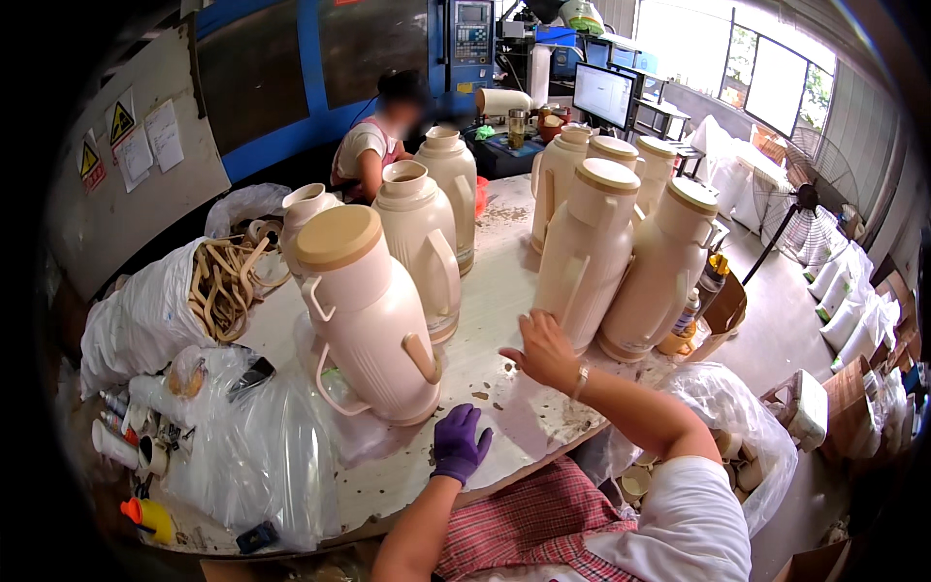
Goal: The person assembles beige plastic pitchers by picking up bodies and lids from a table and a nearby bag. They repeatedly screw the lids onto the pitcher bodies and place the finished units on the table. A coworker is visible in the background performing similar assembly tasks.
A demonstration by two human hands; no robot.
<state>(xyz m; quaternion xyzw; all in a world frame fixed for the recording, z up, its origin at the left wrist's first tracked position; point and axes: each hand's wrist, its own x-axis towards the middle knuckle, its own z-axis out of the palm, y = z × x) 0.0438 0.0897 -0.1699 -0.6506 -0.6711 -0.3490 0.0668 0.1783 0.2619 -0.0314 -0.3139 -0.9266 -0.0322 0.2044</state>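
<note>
My left hand (460,444), in a purple glove, rests on the worktable (504,432) by its near edge. Its fingers are spread a little and hold nothing. Just beyond it stands a cream thermos jug (373,320) with a tan lid and a handle on its side. My right hand (548,351) is bare, with the thumb out and the fingers stretched toward the base of another lidded thermos jug (582,262); whether they touch it I cannot tell. Beside that one is a further lidded jug (659,272). Farther back, an uncapped thermos jug (422,242) shows its open neck.
More jugs stand behind on both sides. At left, a white sack (155,306) holds tan handle strips, and clear plastic bags (252,446) cover the table. A bag of plastic parts (737,436) lies beside my right arm. Another person (369,150) sits across the table; a fan (807,199) stands at right.
</note>
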